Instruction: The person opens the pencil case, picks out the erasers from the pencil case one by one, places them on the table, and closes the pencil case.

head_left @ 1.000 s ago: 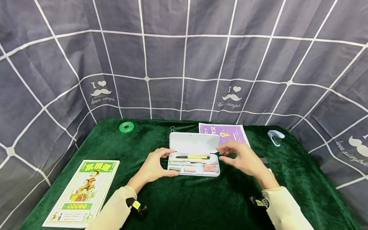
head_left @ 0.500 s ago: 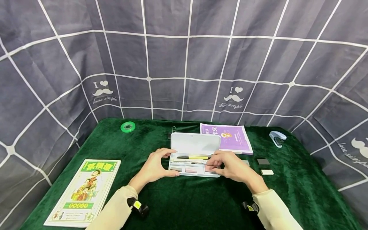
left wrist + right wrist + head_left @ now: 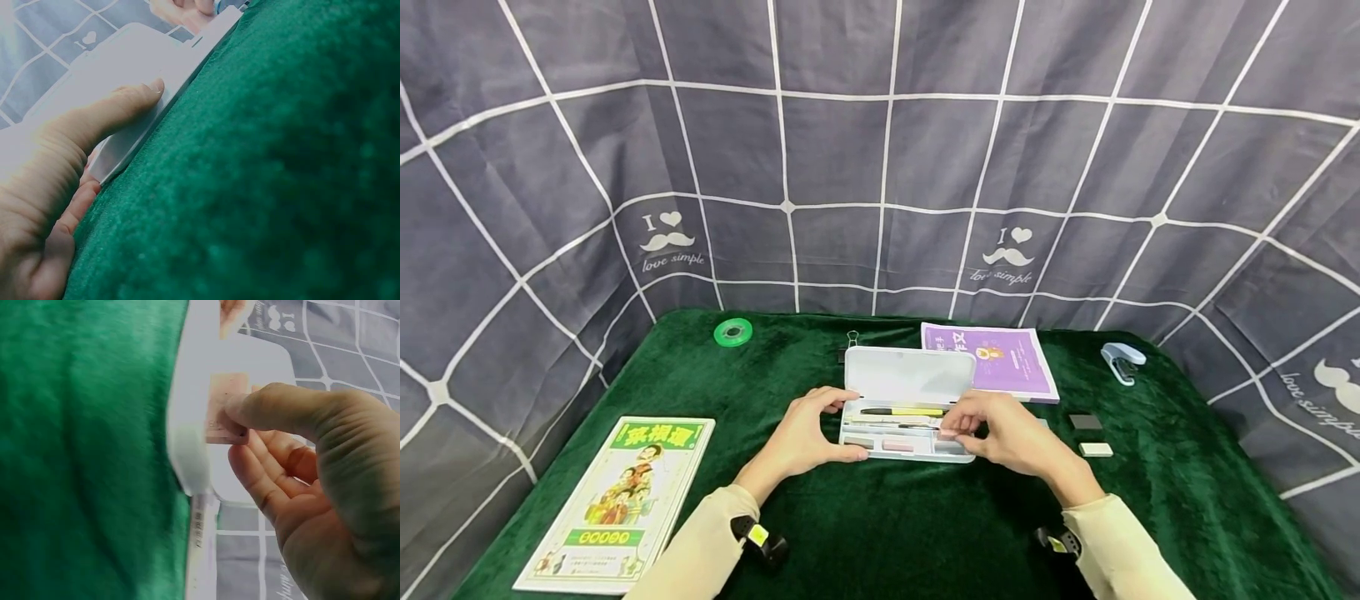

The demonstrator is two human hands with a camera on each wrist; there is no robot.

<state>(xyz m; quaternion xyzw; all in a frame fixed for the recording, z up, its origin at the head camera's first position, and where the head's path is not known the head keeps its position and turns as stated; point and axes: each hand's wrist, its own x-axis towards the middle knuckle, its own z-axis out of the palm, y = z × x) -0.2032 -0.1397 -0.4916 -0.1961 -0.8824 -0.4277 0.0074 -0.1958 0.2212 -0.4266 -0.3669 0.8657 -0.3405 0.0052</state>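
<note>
A person in cream sleeves (image 3: 1120, 542) worked with both hands over an open white pencil case (image 3: 912, 375), which lay mid-table, its lid raised toward the far edge of the green-covered table (image 3: 880, 533). The right hand (image 3: 1003, 429) pinched a pink eraser (image 3: 219, 403) between thumb and fingertips at the case's right end, while the left hand (image 3: 805, 429) gripped the left end, thumb against the front wall. Inside lay a yellow-and-black pen (image 3: 910, 411) and, in the front compartment, a smaller pink block (image 3: 898, 445). A green tape roll (image 3: 733, 332) sat near the far left corner, a blue stapler (image 3: 1123, 362) near the far right. A purple booklet (image 3: 1011, 358) lay along the far edge, behind the case. A dark block (image 3: 1086, 422) and a white block (image 3: 1096, 450) rested toward the right edge; a green-and-white book (image 3: 613, 508) occupied the near left corner.
</note>
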